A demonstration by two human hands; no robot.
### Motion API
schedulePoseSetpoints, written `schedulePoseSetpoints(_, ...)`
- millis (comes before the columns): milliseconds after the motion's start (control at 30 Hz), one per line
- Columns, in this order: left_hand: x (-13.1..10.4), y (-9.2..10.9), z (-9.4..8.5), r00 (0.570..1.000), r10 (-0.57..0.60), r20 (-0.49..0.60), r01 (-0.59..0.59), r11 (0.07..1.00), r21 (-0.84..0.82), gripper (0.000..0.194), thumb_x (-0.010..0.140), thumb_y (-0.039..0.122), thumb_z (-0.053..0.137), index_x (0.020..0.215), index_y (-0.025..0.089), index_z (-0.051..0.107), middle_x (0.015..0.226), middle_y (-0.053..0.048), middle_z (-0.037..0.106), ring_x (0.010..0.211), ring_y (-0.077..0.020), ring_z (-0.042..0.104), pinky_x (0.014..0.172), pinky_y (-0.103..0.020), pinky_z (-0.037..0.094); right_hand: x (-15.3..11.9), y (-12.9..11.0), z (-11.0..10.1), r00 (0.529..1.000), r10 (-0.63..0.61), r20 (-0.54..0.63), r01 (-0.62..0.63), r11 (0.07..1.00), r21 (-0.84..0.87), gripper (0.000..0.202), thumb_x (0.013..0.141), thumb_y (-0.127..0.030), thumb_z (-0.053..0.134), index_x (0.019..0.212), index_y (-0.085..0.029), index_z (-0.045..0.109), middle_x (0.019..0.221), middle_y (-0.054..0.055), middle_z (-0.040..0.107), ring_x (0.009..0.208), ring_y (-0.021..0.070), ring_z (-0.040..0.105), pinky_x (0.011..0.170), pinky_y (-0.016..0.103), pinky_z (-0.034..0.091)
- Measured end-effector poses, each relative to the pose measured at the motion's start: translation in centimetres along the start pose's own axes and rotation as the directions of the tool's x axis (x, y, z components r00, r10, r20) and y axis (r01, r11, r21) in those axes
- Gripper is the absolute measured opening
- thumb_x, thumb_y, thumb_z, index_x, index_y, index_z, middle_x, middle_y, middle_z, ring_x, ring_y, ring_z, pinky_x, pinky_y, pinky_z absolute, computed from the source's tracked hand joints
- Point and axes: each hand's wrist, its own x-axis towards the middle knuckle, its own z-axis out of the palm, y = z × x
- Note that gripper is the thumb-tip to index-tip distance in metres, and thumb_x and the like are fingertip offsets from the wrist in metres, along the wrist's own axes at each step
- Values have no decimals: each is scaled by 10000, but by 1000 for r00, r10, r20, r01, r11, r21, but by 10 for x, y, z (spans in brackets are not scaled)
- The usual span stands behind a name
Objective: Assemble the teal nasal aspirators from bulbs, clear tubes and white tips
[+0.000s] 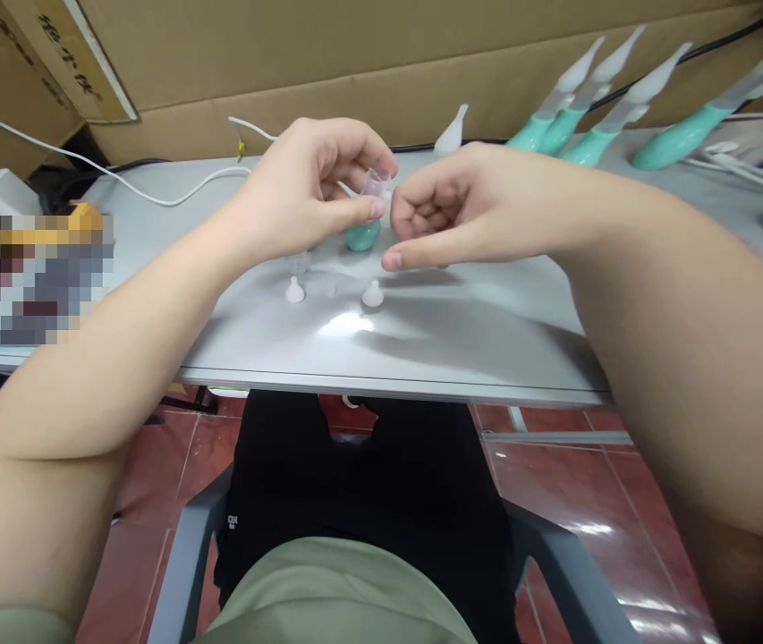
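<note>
My left hand is closed around the clear neck of a small nasal aspirator, its thumb and fingers on opposite sides. The aspirator's teal bulb shows below the thumb, low over the desk. Just to the right is my right hand, fingers curled inward and thumb stretched out apart from them, with nothing visible in it. In front of the hands, two small white cone-shaped tips stand on the desk. A small clear part lies behind the left tip, partly under the left hand.
Several assembled teal aspirators with white nozzles stand at the back right. A loose white nozzle is behind my right hand. White cables and a white adapter are at the left, beside a blurred-out object. Cardboard lines the desk's back.
</note>
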Motion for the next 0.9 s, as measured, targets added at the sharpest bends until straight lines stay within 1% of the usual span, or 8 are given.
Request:
schedulePoseSetpoints(100,0,-1,0,1000,-10,-9,10,998,-60,265,827,317,1072,998,317,871,1118,-37,956,1045,-254,836,927,-470,712,-1,-7,3,985,35,-167,-21,996,87,556,1000,-355,1156,737,-228,683,618,-32,613,542,116,480,507,366,288)
schedulePoseSetpoints(200,1,-4,-1,1000,16,7,-14,989,-149,310,820,318,1102,1016,317,862,1032,-15,918,972,-235,846,913,-477,726,4,-10,15,924,42,-379,53,970,237,532,894,-438,1260,822,-228,777,669,-6,709,546,150,596,491,370,349)
schedulePoseSetpoints(267,3,-6,0,1000,4,-10,-5,989,-147,319,819,372,1101,1022,330,859,1022,-11,918,973,-258,862,919,-510,730,8,-12,22,895,59,-442,106,934,340,524,863,-459,1282,848,-221,815,692,17,747,557,172,645,488,376,408)
schedulePoseSetpoints(400,7,-9,3,996,-65,-66,59,994,-87,571,685,583,1196,979,332,775,1003,-56,912,1010,-349,885,969,-621,728,15,-13,29,880,155,-448,76,887,455,404,912,-274,1234,830,-199,846,668,44,749,577,187,673,517,366,523)
schedulePoseSetpoints(533,6,-7,5,995,-43,-92,33,994,-104,631,726,652,1217,1001,319,757,986,-26,917,970,-280,862,938,-530,735,17,-13,31,848,166,-503,80,899,431,336,893,-114,1162,802,-223,858,649,20,732,585,191,656,542,374,518)
schedulePoseSetpoints(633,2,-3,3,994,-54,-91,41,990,-134,576,737,580,1220,995,312,780,993,-24,921,965,-272,872,916,-498,728,17,-11,33,843,106,-528,135,908,397,354,917,-203,1172,827,-243,832,670,1,708,575,174,600,554,392,461)
schedulePoseSetpoints(800,0,1,3,992,-96,-82,78,977,-200,477,771,447,1203,1032,263,848,945,-45,915,920,-282,900,928,-493,720,17,-4,35,875,25,-483,179,911,372,530,908,-518,1220,866,-253,763,713,-10,658,595,160,571,585,416,404)
schedulePoseSetpoints(900,2,0,3,993,-117,-20,108,960,-260,469,729,392,1242,999,248,885,918,-53,918,901,-278,888,946,-514,732,17,-2,35,897,29,-442,154,915,372,473,962,-479,1161,874,-262,751,708,-19,652,589,159,539,594,407,369)
